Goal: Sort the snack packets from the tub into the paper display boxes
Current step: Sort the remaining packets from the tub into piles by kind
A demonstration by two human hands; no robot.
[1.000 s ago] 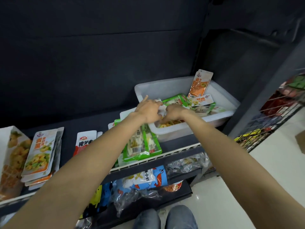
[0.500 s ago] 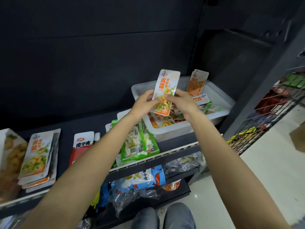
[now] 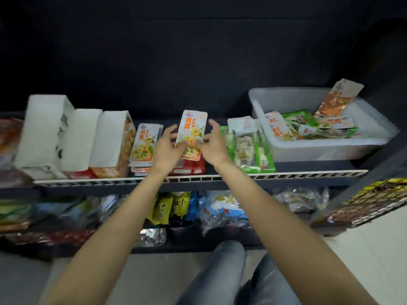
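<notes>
A: What has changed?
B: The orange-and-white foil snack packet (image 3: 191,134), lifted from the translucent plastic tub (image 3: 326,148), is now pinched by the left hand (image 3: 168,148) and right hand (image 3: 212,146) above the shelf's front edge (image 3: 198,178).
A: Meaning?
B: Placement beside the matching stack (image 3: 144,146) is judged next.

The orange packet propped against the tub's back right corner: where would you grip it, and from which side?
Pinch the top edge of the orange packet, coming from above. It stands tilted against the tub wall with its upper end clear above the rim, while its lower end is buried among other packets, so probably only the top offers free faces for thumb and fingers.
</notes>
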